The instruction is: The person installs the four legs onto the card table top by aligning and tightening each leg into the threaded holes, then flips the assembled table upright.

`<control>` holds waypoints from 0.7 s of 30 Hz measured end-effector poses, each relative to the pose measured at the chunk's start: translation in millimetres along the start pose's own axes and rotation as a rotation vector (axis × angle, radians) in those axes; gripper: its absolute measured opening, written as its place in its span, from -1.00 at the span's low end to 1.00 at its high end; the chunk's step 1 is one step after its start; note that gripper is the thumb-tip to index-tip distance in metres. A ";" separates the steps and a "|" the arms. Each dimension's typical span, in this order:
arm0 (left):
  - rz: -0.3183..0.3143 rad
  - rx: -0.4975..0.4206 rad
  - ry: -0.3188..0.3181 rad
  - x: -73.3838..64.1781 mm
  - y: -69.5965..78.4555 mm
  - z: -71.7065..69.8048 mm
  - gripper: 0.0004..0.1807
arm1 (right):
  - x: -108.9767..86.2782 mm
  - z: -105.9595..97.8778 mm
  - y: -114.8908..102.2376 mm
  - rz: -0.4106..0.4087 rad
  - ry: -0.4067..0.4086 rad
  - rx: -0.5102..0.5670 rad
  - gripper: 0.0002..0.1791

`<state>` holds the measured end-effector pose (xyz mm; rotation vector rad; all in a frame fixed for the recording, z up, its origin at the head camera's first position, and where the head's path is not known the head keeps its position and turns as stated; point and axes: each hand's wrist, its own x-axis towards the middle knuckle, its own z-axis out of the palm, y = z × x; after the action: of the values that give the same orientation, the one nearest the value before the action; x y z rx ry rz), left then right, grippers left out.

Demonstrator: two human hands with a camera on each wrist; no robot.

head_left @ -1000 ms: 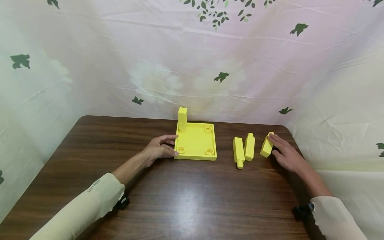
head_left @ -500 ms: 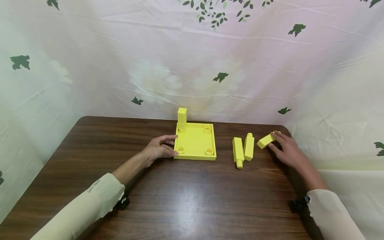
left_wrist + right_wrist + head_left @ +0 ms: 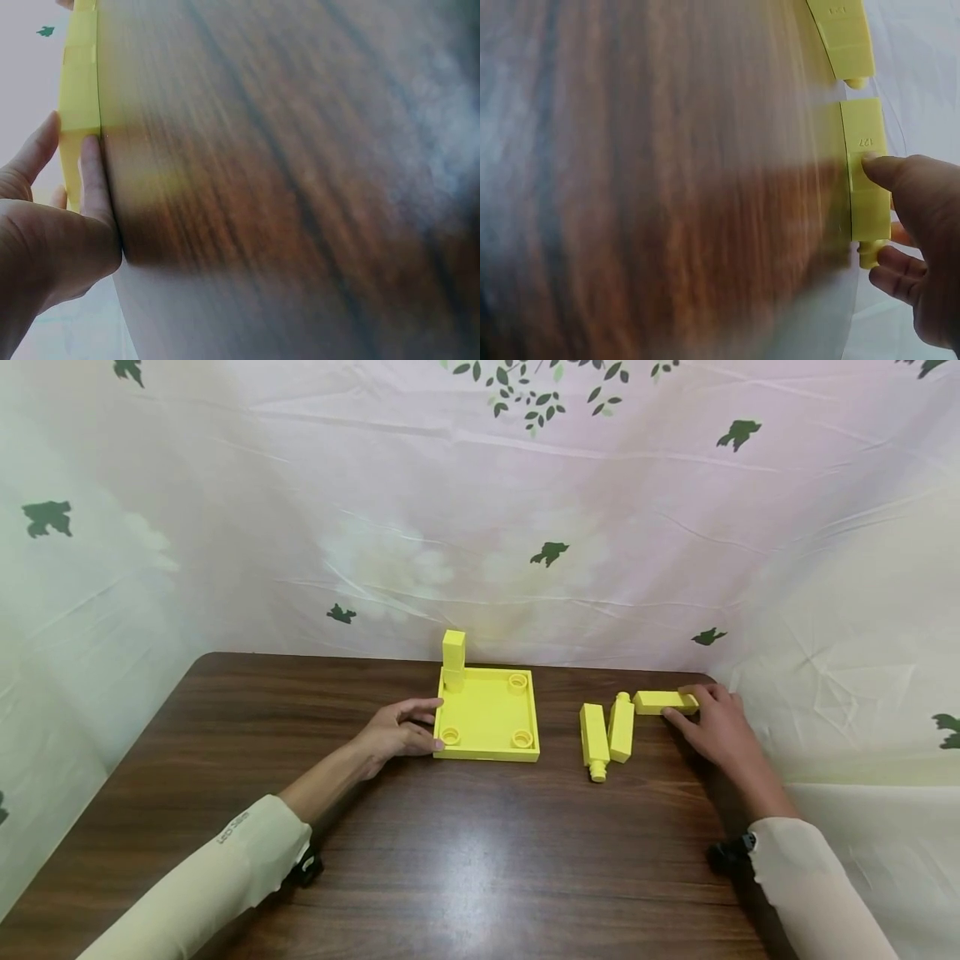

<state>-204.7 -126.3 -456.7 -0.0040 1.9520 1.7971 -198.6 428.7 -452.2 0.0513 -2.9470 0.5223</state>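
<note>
My left hand grips the left edge of a shallow square yellow tray, its thumb by the front corner; the left wrist view shows fingers against the tray's side. Round sockets sit in three tray corners, and a yellow square post stands upright in the back-left one. My right hand pinches a lying yellow post between thumb and fingers. In the right wrist view this post bears the raised number 127, its knobbed end beside my curled fingers.
Two more yellow posts lie side by side between tray and right hand, one with its knob toward me, the other with its knob away. The brown wooden table meets a patterned cloth at the back.
My right hand has turned the post from pointing toward me to lying sideways, its plain end now toward the left. My left hand and the tray stay put.
</note>
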 end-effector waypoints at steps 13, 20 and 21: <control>-0.009 -0.008 -0.009 -0.1 0.8 -0.6 -0.05 | 4.3 3.8 -1.2 0.081 0.060 0.024 -0.30; -0.008 -0.004 -0.013 1.9 -0.6 -1.0 -0.06 | 24.4 -0.1 -5.9 -0.003 0.003 0.174 -0.22; -0.010 -0.006 -0.012 2.1 -1.0 -0.9 -0.06 | 27.3 -0.5 -7.6 -0.012 -0.008 0.196 -0.22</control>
<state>-206.6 -126.6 -458.3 -0.0041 1.9351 1.7922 -225.0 421.6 -445.0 0.0927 -2.8903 0.8096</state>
